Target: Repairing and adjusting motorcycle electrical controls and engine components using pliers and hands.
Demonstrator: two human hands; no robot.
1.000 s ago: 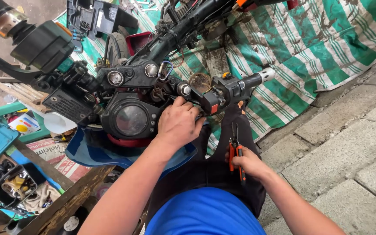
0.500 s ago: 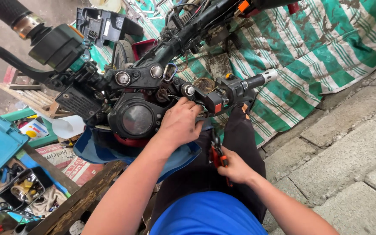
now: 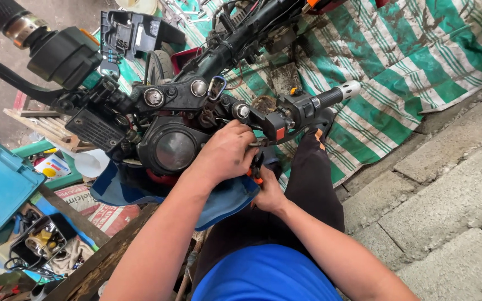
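1. The black motorcycle handlebar (image 3: pixel 308 103) and round black gauge housing (image 3: pixel 174 149) crowd the space above both hands.
2. On the left, the teal plastic case (image 3: pixel 1 187) and rough wooden plank (image 3: pixel 107 253) block passage.
3. On the right, the grey stone paving (image 3: pixel 442 195) and green-and-white striped tarpaulin (image 3: pixel 419 56) leave open room.

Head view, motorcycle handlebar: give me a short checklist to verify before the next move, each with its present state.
1. Left hand at the handlebar switch housing: ok.
2. Right hand grips the orange-handled pliers: ok.
3. Pliers tip placement: cannot tell, hidden behind the left hand.
4. Right grip clear of both hands: ok.
5. Striped tarp spread under the bike: ok.
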